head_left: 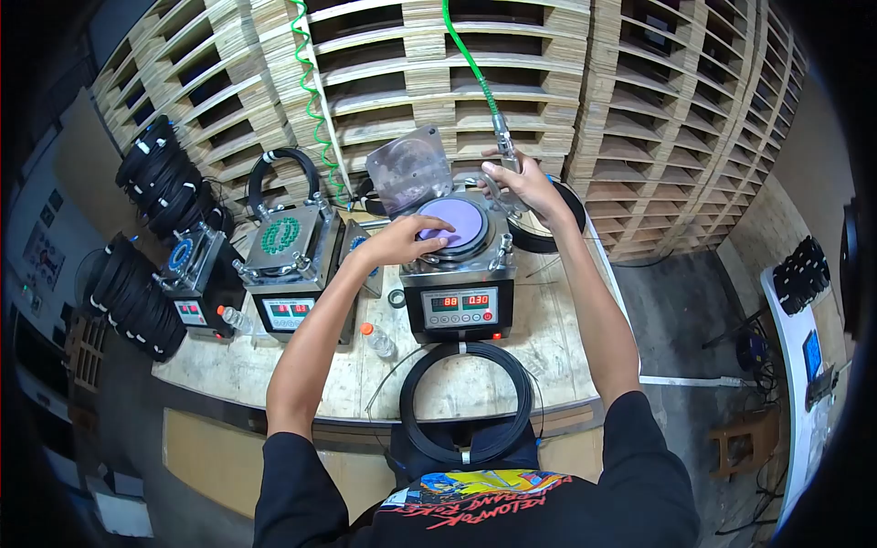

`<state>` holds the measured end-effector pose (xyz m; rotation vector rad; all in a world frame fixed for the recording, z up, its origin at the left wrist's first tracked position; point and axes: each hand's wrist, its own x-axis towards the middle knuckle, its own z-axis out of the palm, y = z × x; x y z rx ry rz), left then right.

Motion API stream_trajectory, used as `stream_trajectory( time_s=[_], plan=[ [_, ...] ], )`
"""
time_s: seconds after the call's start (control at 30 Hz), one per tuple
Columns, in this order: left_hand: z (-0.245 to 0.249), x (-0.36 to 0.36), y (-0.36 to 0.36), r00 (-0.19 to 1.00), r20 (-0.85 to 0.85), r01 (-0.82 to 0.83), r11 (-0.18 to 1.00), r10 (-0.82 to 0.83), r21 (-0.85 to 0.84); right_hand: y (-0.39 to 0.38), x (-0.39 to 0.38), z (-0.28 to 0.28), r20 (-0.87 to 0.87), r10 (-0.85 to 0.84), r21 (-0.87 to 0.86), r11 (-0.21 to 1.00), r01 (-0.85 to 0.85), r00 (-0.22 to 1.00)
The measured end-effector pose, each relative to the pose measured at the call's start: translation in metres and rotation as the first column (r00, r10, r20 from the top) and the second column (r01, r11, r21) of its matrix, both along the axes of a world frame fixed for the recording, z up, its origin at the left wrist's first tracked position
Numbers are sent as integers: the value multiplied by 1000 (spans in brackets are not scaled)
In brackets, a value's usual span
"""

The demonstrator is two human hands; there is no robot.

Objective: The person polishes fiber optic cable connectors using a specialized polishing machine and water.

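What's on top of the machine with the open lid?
A round purple pad, with the left hand resting on it. The hand hides the pad's left edge.

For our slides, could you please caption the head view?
Left hand on the purple disc of an open machine; right hand holds an air nozzle on a green hose.

Plywood workbench (557, 352), pale worn top. Three machines in row: left machine (195, 279), middle machine (290, 265), right machine (459, 306). Two orange-capped bottles (376, 340) (236, 320) in front. Black cable coil (466, 402) overhangs near edge. Small black ring (396, 298) just beside right machine.
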<state>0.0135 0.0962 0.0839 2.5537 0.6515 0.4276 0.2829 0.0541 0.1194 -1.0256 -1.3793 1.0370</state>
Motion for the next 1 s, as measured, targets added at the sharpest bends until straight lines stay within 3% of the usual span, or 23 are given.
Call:
stream_trajectory(
  time_s=[0.03, 0.07, 0.1, 0.17, 0.23, 0.37, 0.43, 0.47, 0.53, 0.63, 0.73, 0.8, 0.87, 0.93, 1.0],
  plan=[
    [7, -4, -5, 999, 8, -46, 984, 48, -170, 2, -1, 0, 0, 41, -23, 999, -41, 999],
    [-10, -10, 9, 980, 196, 39, 966, 12, -254, 3, -4, -1, 30, 76, -2, 997, -76, 997],
    [17, -12, -14, 969, 203, -25, 872, 142, -490, 3, -7, 0, 70, 126, -47, 991, -123, 990],
    [22, -20, -14, 896, 423, 67, 898, 138, -436, 2, -18, 5, 160, 214, -95, 975, -201, 964],
    [40, -27, -25, 892, 428, 66, 896, 145, -440, 2, -33, 2, 228, 296, -119, 954, -275, 928],
    [61, -37, -30, 879, 470, 168, 874, 76, -456, -8, -65, 5, 202, 505, -118, 863, -491, 839],
    [70, -46, -31, 853, 506, 154, 865, 127, -478, 2, -71, -11, 242, 402, -46, 914, -403, 883],
    [75, -57, -22, 890, 433, 49, 914, 143, -402, 5, -68, -15, 244, 404, -46, 913, -406, 881],
    [86, -71, -14, 839, 482, -19, 900, 252, -436, 6, -61, -13, 211, 400, -40, 915, -401, 892],
    [111, -94, 15, 810, 428, -191, 870, 401, -453, 18, -47, -42, 384, -35, 161, 986, -30, 922],
    [126, -116, 66, 769, 365, -379, 835, 524, -399, 28, -32, -85, 482, -411, 450, 874, 184, 773],
    [137, -121, 85, 681, 335, -524, 753, 651, -399, 22, -36, -85, 476, -495, 511, 828, 229, 727],
    [137, -132, 125, 677, 257, -585, 716, 690, -381, 15, -44, -77, 448, -619, 591, 747, 306, 645],
    [139, -138, 147, 679, 221, -609, 706, 700, -361, 15, -42, -78, 438, -611, 584, 751, 308, 659],
    [132, -141, 171, 585, 205, -666, 609, 785, -431, 15, -42, -77, 420, -594, 544, 770, 334, 686]
  ],
)
